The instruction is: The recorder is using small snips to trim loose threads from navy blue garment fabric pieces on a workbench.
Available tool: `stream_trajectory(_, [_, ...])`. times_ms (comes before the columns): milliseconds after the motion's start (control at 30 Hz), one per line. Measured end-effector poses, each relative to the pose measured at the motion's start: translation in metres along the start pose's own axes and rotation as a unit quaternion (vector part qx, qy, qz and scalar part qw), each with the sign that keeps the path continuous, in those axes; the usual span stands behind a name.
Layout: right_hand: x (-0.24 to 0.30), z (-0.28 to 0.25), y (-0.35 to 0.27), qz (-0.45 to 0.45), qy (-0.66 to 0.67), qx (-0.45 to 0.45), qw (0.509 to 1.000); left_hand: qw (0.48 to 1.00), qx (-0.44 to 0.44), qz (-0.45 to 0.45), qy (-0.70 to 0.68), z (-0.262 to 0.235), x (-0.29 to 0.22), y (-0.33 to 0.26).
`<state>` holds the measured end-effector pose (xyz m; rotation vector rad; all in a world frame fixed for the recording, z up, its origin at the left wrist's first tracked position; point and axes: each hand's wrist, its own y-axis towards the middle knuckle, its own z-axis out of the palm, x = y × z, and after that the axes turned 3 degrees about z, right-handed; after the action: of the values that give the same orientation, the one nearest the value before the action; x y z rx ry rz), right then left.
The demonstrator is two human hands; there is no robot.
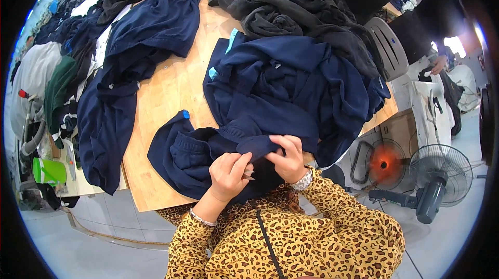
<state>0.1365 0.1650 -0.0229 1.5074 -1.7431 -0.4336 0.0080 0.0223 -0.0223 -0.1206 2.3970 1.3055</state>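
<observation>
A navy garment [189, 146] with a ribbed, gathered band lies bunched at the table's front edge, part of it drawn toward me. My left hand [228, 176] is closed, pinching an edge of this cloth between thumb and fingers. Below its fingertips pokes a small pointed metal piece [249, 175], perhaps the tips of thread snips; the rest is hidden in the palm. My right hand [288, 159] pinches the same garment a little to the right, so a short stretch of cloth is held between both hands. A blue tag [186, 114] shows on the garment's far left corner.
Behind my hands rises a navy garment pile [280, 81], with black garments [291, 3] beyond. More navy garments [145, 35] drape over the wooden table [166, 97] at left. A standing fan [439, 175] is right, a green bucket [49, 171] left. Another person's hand [439, 64] shows far right.
</observation>
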Motion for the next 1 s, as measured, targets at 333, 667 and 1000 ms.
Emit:
stream_trajectory(333, [0.027,-0.016,0.024,0.316,0.358,0.038,0.878,0.998,0.030,0.003,-0.047,0.013,-0.021,0.000])
stream_trajectory(667, [0.025,-0.003,0.015,0.266,0.244,0.021,0.932,0.969,0.029,-0.202,-0.140,0.006,-0.020,0.034])
stream_trajectory(1000, [0.020,-0.004,0.017,0.239,0.189,0.034,0.952,0.942,0.062,-0.260,-0.201,0.001,-0.013,0.033])
